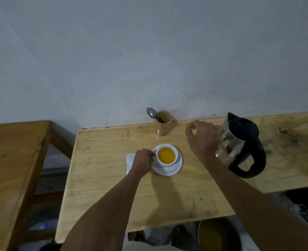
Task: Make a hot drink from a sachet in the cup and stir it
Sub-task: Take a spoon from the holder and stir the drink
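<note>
A white cup full of orange-yellow drink stands on a white saucer in the middle of the wooden table. My left hand pinches the cup's handle on its left side. My right hand hovers above the table between a wooden holder and a glass kettle with a black lid and handle; its fingers are curled and apart, holding nothing. A metal spoon stands bowl-up in the holder. A white paper lies under my left hand.
A grey wall rises right behind the table. A second wooden table stands at the left across a gap. A dark bowl with yellow liquid sits below the table's near edge.
</note>
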